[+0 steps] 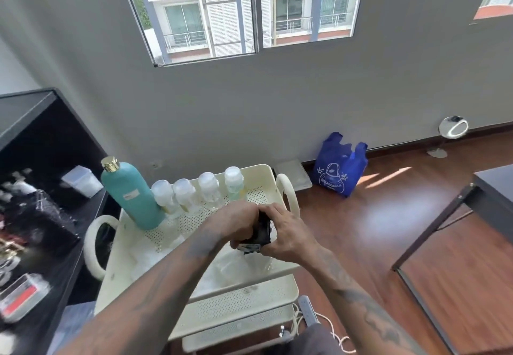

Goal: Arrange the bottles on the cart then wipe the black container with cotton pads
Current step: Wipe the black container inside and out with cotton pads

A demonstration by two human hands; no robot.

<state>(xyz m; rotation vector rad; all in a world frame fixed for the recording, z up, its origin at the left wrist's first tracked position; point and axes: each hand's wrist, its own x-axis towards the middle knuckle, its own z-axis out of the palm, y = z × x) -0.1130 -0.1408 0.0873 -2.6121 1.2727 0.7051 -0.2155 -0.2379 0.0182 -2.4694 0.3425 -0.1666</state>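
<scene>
A cream perforated cart (287, 196) stands under the window. On its top tray a tall teal bottle (133, 196) with a gold cap stands at the left, and several small clear bottles (188, 195) with frosted caps line the back edge. Both hands meet above the tray's front right. My left hand (236, 220) and my right hand (288, 236) grip a small black container (261, 232) between them. A bit of white shows at my right fingers; I cannot tell if it is a cotton pad.
A black shelf unit (41, 188) crowded with items stands to the left of the cart. A blue reusable bag (340, 170) and a round mirror (452, 128) sit on the wooden floor by the wall. A dark table (491, 185) stands at the right.
</scene>
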